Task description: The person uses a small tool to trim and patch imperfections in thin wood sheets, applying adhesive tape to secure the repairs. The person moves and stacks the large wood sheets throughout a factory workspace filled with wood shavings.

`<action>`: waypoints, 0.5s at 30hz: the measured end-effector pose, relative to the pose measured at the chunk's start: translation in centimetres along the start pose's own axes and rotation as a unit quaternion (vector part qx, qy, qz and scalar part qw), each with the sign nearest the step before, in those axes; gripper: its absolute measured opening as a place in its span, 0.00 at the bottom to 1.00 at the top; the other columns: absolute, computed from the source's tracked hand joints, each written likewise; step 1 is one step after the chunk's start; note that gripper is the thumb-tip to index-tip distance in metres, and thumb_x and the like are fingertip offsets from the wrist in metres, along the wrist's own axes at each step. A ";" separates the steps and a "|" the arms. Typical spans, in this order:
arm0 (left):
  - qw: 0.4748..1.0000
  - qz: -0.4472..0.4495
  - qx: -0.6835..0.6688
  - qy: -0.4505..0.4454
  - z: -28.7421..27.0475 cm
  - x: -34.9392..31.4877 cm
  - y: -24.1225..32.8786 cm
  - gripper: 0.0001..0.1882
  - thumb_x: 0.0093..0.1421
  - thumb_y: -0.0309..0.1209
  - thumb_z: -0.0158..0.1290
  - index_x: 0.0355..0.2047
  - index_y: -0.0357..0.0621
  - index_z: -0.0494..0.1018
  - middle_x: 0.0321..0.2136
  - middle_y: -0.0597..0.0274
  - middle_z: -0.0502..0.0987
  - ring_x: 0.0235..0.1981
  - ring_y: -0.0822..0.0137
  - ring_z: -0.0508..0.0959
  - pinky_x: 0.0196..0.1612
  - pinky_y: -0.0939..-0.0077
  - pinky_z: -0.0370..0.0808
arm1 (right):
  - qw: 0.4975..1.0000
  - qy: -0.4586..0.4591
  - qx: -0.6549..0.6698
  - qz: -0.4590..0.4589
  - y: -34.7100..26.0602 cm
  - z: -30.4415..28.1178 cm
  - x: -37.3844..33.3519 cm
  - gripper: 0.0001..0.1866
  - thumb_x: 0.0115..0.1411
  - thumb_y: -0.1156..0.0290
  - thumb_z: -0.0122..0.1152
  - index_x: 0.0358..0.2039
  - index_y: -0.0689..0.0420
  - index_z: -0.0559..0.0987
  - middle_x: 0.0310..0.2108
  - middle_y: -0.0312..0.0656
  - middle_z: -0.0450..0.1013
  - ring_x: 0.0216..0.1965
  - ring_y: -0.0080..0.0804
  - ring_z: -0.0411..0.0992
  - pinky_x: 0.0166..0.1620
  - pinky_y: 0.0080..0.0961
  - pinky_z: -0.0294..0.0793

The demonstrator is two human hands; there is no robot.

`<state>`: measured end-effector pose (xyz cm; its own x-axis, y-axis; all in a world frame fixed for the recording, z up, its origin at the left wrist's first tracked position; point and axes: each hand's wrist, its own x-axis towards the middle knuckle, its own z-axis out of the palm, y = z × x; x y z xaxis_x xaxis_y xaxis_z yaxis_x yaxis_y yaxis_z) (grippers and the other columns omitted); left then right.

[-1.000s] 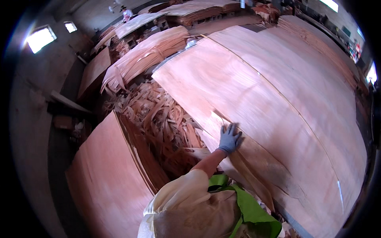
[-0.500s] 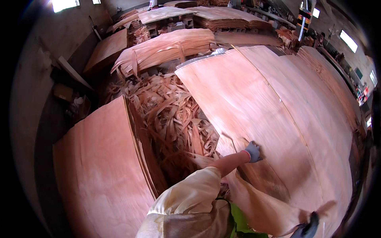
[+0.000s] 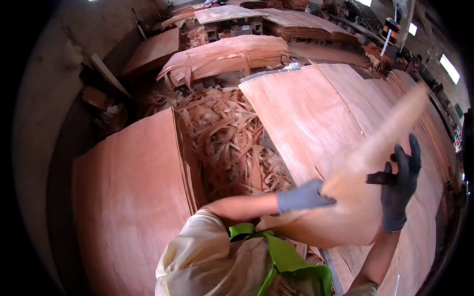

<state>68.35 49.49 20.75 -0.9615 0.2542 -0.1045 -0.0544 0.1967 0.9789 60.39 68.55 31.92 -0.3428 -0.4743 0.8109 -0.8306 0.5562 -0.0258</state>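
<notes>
My left hand (image 3: pixel 307 196), in a grey glove, grips the edge of a thin wood veneer sheet (image 3: pixel 353 212). The sheet is lifted and curled, its upper part smeared by motion. Right of it my right hand (image 3: pixel 401 180), in a darker glove, is raised with some fingers stretched upward. A short, dark, flat piece (image 3: pixel 379 178) juts from its thumb side, seemingly held there; its kind I cannot make out. Beneath both hands lies a broad stack of pinkish veneer (image 3: pixel 296 113), with a narrow strip (image 3: pixel 340 96) lying along its top.
Another veneer stack (image 3: pixel 133 192) stands at my left. Between the stacks lies a heap of torn veneer scraps (image 3: pixel 229 138). Farther back are a draped veneer pile (image 3: pixel 227 54) and more stacks (image 3: pixel 306 24). A pale board (image 3: pixel 109 74) leans by the left wall.
The loose veneer sheet has come up off the stack, curling. My right hand has risen from the lower edge; my left has drawn nearer to me. The view has shifted slightly.
</notes>
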 end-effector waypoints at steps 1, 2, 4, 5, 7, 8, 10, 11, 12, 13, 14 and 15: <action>0.996 0.006 -0.013 0.090 -1.5 -0.5 -0.4 0.19 0.53 0.43 0.59 0.36 0.39 0.76 0.30 0.57 0.79 0.29 0.69 0.77 0.39 0.78 0.75 | 1.000 0.013 0.011 0.002 0.4 0.4 -0.9 0.21 0.47 0.84 0.58 0.45 0.60 0.72 0.56 0.53 0.61 0.45 0.42 0.70 0.44 0.30 0.72; 0.984 0.017 -0.030 0.172 -3.4 -0.6 -1.2 0.20 0.53 0.43 0.60 0.38 0.40 0.75 0.30 0.57 0.79 0.30 0.70 0.77 0.40 0.78 0.75 | 1.000 0.023 0.014 0.003 0.9 0.3 -2.3 0.22 0.48 0.83 0.59 0.45 0.59 0.72 0.57 0.54 0.60 0.45 0.42 0.70 0.44 0.30 0.72; 0.972 -0.064 0.035 0.224 -10.5 -0.8 -3.8 0.21 0.51 0.39 0.61 0.38 0.36 0.74 0.33 0.57 0.77 0.35 0.67 0.76 0.42 0.74 0.75 | 0.999 0.035 -0.022 -0.005 2.4 -0.2 -5.3 0.22 0.49 0.81 0.59 0.47 0.57 0.72 0.57 0.57 0.58 0.43 0.41 0.70 0.44 0.29 0.71; 0.969 -0.021 -0.092 0.228 -12.2 -1.4 -1.9 0.19 0.52 0.37 0.61 0.38 0.36 0.74 0.30 0.59 0.76 0.32 0.65 0.75 0.38 0.73 0.75 | 0.999 0.024 -0.045 0.019 3.9 -0.8 -7.6 0.21 0.49 0.81 0.60 0.47 0.57 0.72 0.57 0.55 0.59 0.41 0.40 0.70 0.42 0.29 0.71; 0.935 -0.003 -0.138 0.326 -18.0 -3.2 -2.9 0.16 0.53 0.36 0.60 0.36 0.36 0.75 0.27 0.62 0.76 0.28 0.69 0.74 0.31 0.75 0.73 | 0.993 0.012 -0.029 0.113 5.9 -0.6 -11.8 0.20 0.50 0.80 0.60 0.46 0.57 0.72 0.56 0.52 0.61 0.38 0.38 0.70 0.39 0.27 0.72; 0.919 -0.037 -0.053 0.389 -23.1 -4.7 -5.8 0.14 0.54 0.37 0.60 0.32 0.37 0.76 0.24 0.66 0.75 0.25 0.73 0.72 0.27 0.77 0.70 | 0.984 0.002 -0.001 0.177 6.4 -0.4 -13.6 0.20 0.50 0.80 0.60 0.45 0.57 0.73 0.55 0.50 0.62 0.37 0.36 0.70 0.38 0.26 0.72; 0.876 -0.040 0.035 0.479 -27.1 -5.5 -4.8 0.11 0.55 0.35 0.58 0.27 0.39 0.77 0.20 0.71 0.72 0.20 0.77 0.68 0.24 0.79 0.67 | 0.963 -0.022 -0.027 0.266 8.6 -2.6 -17.0 0.18 0.50 0.80 0.60 0.43 0.58 0.73 0.53 0.47 0.64 0.36 0.34 0.70 0.36 0.25 0.71; 0.868 -0.059 0.053 0.491 -32.6 -7.2 -7.2 0.10 0.54 0.34 0.58 0.27 0.38 0.77 0.20 0.70 0.73 0.21 0.76 0.71 0.24 0.78 0.68 | 0.956 -0.037 -0.040 0.288 9.9 -3.5 -18.8 0.17 0.51 0.80 0.59 0.43 0.58 0.73 0.52 0.45 0.65 0.36 0.33 0.70 0.36 0.24 0.71; 0.857 0.008 -0.004 0.516 -37.1 -9.1 -8.0 0.09 0.51 0.33 0.59 0.22 0.39 0.77 0.18 0.66 0.74 0.18 0.72 0.71 0.22 0.76 0.69 | 0.947 -0.052 -0.046 0.312 11.5 -3.9 -20.4 0.16 0.52 0.81 0.58 0.42 0.58 0.73 0.51 0.44 0.66 0.35 0.31 0.70 0.35 0.23 0.70; 0.832 -0.022 0.084 0.547 -41.5 -11.2 -7.9 0.07 0.49 0.29 0.58 0.23 0.38 0.77 0.18 0.62 0.75 0.18 0.69 0.74 0.22 0.75 0.70 | 0.945 -0.052 -0.046 0.319 12.9 -4.2 -21.7 0.15 0.52 0.81 0.58 0.42 0.59 0.72 0.50 0.44 0.67 0.35 0.31 0.70 0.35 0.23 0.70; 0.823 0.024 0.041 0.566 -41.9 -9.9 -6.2 0.07 0.49 0.28 0.57 0.22 0.35 0.76 0.18 0.61 0.76 0.19 0.67 0.76 0.23 0.72 0.72 | 0.940 -0.052 -0.068 0.331 14.1 -5.5 -23.0 0.14 0.53 0.81 0.57 0.42 0.59 0.72 0.49 0.44 0.68 0.35 0.31 0.70 0.34 0.22 0.70; 0.765 0.014 0.151 0.626 -43.8 -9.8 -4.2 0.07 0.50 0.28 0.54 0.23 0.35 0.76 0.18 0.59 0.76 0.19 0.66 0.76 0.24 0.71 0.72 | 0.936 -0.051 -0.073 0.340 14.9 -5.9 -23.6 0.14 0.54 0.82 0.56 0.42 0.59 0.72 0.48 0.44 0.68 0.35 0.30 0.70 0.34 0.22 0.70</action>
<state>66.22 4.72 25.38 -0.4755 -0.8064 0.3515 -0.1463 0.4665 0.8723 58.69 92.06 15.88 -0.8168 -0.0343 0.5759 -0.3379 0.8375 -0.4294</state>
